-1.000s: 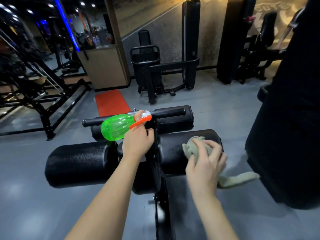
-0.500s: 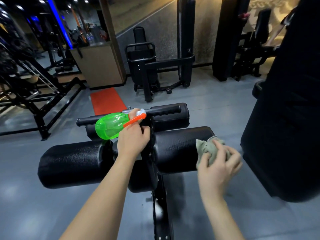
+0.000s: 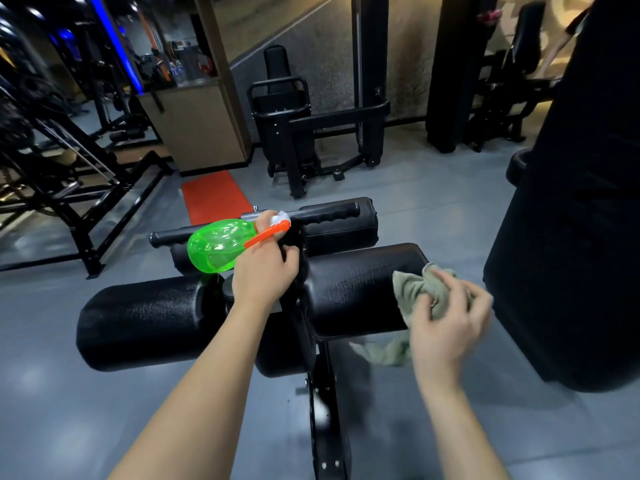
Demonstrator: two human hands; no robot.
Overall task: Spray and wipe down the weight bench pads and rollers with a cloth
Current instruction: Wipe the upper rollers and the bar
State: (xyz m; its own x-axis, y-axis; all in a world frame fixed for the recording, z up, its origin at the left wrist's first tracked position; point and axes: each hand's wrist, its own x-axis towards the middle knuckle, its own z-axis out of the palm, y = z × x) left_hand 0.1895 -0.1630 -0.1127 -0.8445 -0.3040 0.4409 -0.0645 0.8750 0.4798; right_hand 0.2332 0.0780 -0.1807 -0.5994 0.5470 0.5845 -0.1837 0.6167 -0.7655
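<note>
Dim gym, blue strip light (image 3: 114, 39) upper left, floor glare, wide-angle edge bending, slight motion blur.

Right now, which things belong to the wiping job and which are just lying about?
Job: translucent green spray bottle with orange trigger, held in the left hand; grey-green cloth, gripped by the right hand; black padded rollers.
Lying about: orange floor mat; tan counter; black seated machine by the wall.
</note>
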